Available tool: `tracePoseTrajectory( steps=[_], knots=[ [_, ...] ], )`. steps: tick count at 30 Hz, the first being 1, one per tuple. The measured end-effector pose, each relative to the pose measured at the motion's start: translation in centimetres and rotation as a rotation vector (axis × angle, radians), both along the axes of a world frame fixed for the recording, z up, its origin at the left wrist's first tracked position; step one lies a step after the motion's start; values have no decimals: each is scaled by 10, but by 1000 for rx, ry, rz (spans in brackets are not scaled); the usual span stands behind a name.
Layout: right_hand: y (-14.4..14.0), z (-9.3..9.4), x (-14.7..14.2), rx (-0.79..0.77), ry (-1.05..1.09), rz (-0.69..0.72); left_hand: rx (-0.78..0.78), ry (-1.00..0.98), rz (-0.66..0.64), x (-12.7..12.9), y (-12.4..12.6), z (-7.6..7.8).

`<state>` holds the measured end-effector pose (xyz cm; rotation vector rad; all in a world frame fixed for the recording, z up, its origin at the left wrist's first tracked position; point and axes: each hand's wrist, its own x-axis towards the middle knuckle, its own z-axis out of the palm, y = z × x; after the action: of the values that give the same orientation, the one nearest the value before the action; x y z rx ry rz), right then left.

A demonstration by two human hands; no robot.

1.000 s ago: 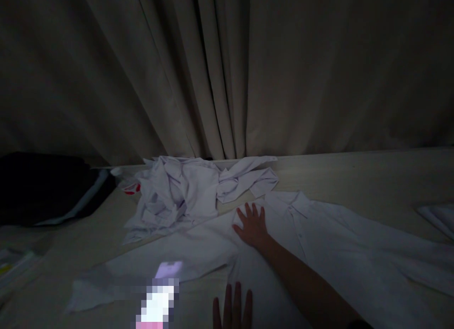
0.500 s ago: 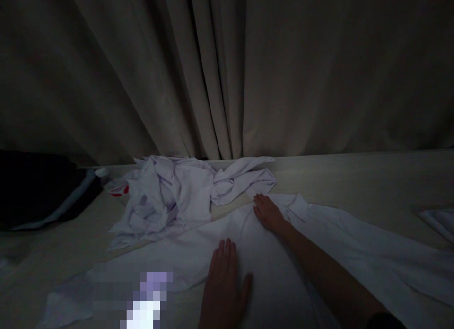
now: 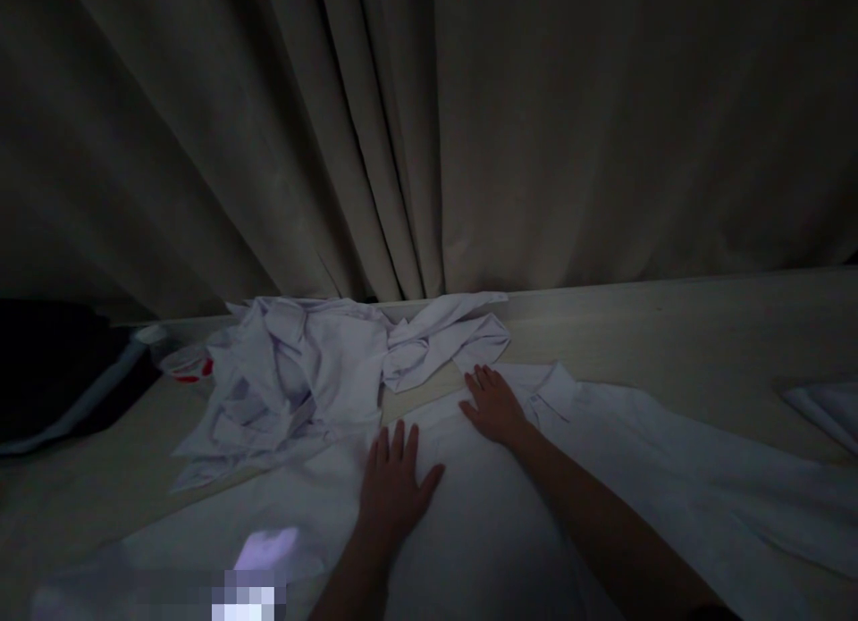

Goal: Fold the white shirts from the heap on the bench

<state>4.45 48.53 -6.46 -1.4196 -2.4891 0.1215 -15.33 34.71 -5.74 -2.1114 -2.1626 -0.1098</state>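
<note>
A white long-sleeved shirt (image 3: 483, 505) lies spread on the pale floor, its sleeves reaching out to both sides and its collar (image 3: 558, 390) at the far edge. My left hand (image 3: 395, 482) rests flat on the shirt left of its middle, fingers spread. Near the collar, my right hand (image 3: 492, 405) also presses on the cloth with its fingers stretched out. Just beyond my hands is a crumpled heap of white cloth (image 3: 349, 353), which touches or overlaps the shirt's upper left edge.
A beige curtain (image 3: 569, 138) hangs along the back. At the left lie a dark bundle (image 3: 54, 371) and a clear plastic container with red marks (image 3: 188, 364). Folded white cloth (image 3: 824, 407) lies at the right edge. A bright, partly pixelated patch (image 3: 264, 549) shows at lower left.
My left hand has slid forward and left over the shirt, its fingers spreading. My right hand has barely moved, its thumb now apart. The view has shifted slightly.
</note>
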Motion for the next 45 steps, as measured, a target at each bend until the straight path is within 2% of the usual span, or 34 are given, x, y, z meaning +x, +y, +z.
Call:
tracePoseTrajectory(
  steps=[10,13,18,23,31,36,39,42,45],
  knots=[
    [5,1,-3,-51,8,-32,17,19,-30,-1,-6,0],
    [4,1,-4,-30,13,-28,1,0,-72,6,6,8],
    [4,1,-4,-34,-9,-31,11,-70,-243,31,36,16],
    [10,1,0,-25,-19,10,-28,-81,-188,36,49,4],
    [22,2,0,-56,11,23,40,-50,-103,28,40,-8],
    [10,12,17,5,55,96,62,-27,-97,30,41,-9],
    [2,11,34,-2,37,152,65,-27,-103,30,44,-6],
    [-1,4,44,-72,-9,167,68,-29,-189,29,49,-1],
    [0,0,46,-75,-21,137,38,-44,-270,28,53,0]
  ],
)
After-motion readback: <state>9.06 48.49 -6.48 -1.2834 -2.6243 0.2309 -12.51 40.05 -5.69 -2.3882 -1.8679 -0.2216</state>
